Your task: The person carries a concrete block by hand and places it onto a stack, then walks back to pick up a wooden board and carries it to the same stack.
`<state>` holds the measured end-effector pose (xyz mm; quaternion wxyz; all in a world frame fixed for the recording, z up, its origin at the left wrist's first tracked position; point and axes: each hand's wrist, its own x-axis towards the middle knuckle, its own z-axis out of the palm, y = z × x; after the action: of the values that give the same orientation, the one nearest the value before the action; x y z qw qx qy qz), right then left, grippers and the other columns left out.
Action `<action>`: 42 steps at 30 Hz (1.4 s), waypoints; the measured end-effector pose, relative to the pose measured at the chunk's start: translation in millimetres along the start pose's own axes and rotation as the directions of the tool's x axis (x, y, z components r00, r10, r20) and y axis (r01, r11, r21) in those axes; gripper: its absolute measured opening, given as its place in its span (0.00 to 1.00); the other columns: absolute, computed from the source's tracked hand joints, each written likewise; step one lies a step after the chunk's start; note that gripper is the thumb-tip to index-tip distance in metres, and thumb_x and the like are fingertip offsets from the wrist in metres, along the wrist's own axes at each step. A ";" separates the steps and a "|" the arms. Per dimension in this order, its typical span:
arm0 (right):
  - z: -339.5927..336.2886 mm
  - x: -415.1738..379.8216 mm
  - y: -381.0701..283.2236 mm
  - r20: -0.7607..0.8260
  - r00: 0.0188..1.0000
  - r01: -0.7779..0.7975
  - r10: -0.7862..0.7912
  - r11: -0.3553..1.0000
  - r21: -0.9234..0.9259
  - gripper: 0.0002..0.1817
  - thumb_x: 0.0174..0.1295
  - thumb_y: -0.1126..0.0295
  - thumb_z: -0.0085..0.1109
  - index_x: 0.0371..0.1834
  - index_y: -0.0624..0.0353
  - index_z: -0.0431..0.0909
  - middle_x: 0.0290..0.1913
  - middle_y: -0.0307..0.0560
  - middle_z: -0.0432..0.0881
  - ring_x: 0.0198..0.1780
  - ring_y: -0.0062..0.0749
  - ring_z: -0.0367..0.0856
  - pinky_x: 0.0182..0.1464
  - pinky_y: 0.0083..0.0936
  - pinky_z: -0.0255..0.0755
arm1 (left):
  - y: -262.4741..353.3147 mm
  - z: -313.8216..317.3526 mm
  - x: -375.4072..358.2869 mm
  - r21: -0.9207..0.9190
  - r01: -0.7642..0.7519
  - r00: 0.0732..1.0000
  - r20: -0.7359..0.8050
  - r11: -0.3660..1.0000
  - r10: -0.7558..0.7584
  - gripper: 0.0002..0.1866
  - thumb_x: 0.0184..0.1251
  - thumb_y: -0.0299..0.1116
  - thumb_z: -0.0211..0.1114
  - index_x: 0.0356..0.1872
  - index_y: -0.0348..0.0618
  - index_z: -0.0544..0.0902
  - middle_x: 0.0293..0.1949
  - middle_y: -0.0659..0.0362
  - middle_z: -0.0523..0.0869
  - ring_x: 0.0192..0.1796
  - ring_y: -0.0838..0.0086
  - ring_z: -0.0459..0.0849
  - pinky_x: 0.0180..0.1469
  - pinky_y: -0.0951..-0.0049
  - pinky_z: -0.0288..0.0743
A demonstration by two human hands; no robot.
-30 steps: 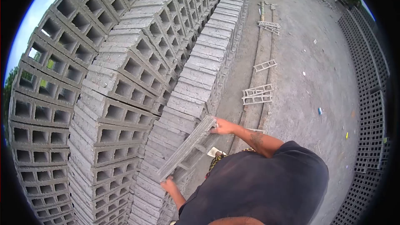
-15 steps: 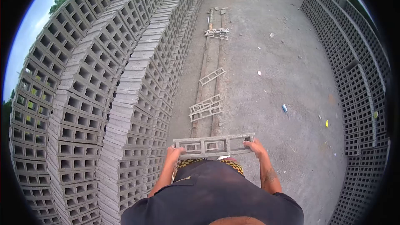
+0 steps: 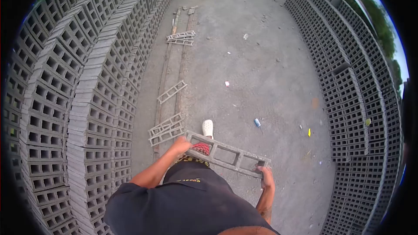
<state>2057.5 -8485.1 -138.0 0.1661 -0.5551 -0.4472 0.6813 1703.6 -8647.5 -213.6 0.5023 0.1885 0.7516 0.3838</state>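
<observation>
A grey hollow concrete block (image 3: 212, 151) with three openings is held level with my waist, its right end tilted lower in the picture. My left hand (image 3: 180, 145) grips the left end. At the other end, my right hand (image 3: 267, 176) is wrapped round the edge, thumb near the last opening. Through the openings I see red patterned cloth and bare ground. Beyond my left hand, overlapping concrete blocks (image 3: 167, 129) lie on narrow rails on the ground.
A single block (image 3: 172, 92) and a small crossed pile (image 3: 180, 38) lie farther along the rails. Tall block stacks rise at left (image 3: 87, 85) and right (image 3: 344, 100). A blue-and-white item (image 3: 257, 122) and yellow litter (image 3: 309, 132) lie on the ground. My white clog (image 3: 208, 128) is ahead.
My body and view have turned rightward, and the block has swung from nearly straight across to slanting down at the right. Both hands still hold it. A white clog has come into view.
</observation>
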 end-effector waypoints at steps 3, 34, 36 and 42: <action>-3.9 67.2 -24.8 0.020 1.000 0.003 -0.003 1.000 -0.001 0.16 0.45 0.69 0.53 0.39 0.63 0.71 0.34 0.46 0.75 0.39 0.33 0.73 0.42 0.28 0.64 | 29.3 3.4 91.9 0.299 0.002 1.000 0.015 0.954 -0.006 0.16 0.38 0.31 0.58 0.28 0.27 0.78 0.30 0.39 0.80 0.36 0.54 0.79 0.37 0.62 0.69; 113.8 827.9 -638.8 0.119 0.981 0.179 -0.151 0.945 -0.272 0.28 0.50 0.50 0.58 0.39 0.69 0.74 0.40 0.53 0.76 0.43 0.33 0.72 0.50 0.32 0.63 | 560.7 -97.2 690.7 -0.149 -0.036 0.833 -0.551 0.988 -0.053 0.14 0.39 0.24 0.58 0.32 0.30 0.78 0.26 0.56 0.80 0.29 0.74 0.77 0.33 0.71 0.70; 140.4 886.3 -664.9 0.276 0.957 0.152 -0.089 0.964 -0.216 0.35 0.53 0.41 0.50 0.43 0.69 0.73 0.40 0.54 0.76 0.45 0.35 0.72 0.53 0.34 0.60 | 585.1 -115.8 728.6 -0.159 -0.047 0.821 -0.568 0.986 -0.053 0.14 0.38 0.24 0.58 0.32 0.31 0.78 0.26 0.57 0.80 0.29 0.74 0.77 0.33 0.71 0.70; 211.9 1052.6 -754.7 0.294 0.956 0.034 0.014 0.987 -0.156 0.41 0.55 0.36 0.39 0.50 0.68 0.70 0.40 0.51 0.77 0.44 0.35 0.72 0.51 0.33 0.61 | 676.2 -192.4 881.1 -0.194 -0.086 0.774 -0.630 0.977 -0.057 0.11 0.39 0.23 0.58 0.29 0.30 0.78 0.21 0.57 0.78 0.26 0.74 0.75 0.29 0.71 0.68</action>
<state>1316.0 -7403.2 -182.3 0.0563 -0.4568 -0.5228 0.7175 1087.5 -7703.7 -194.6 0.2347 -0.0001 0.8299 0.5061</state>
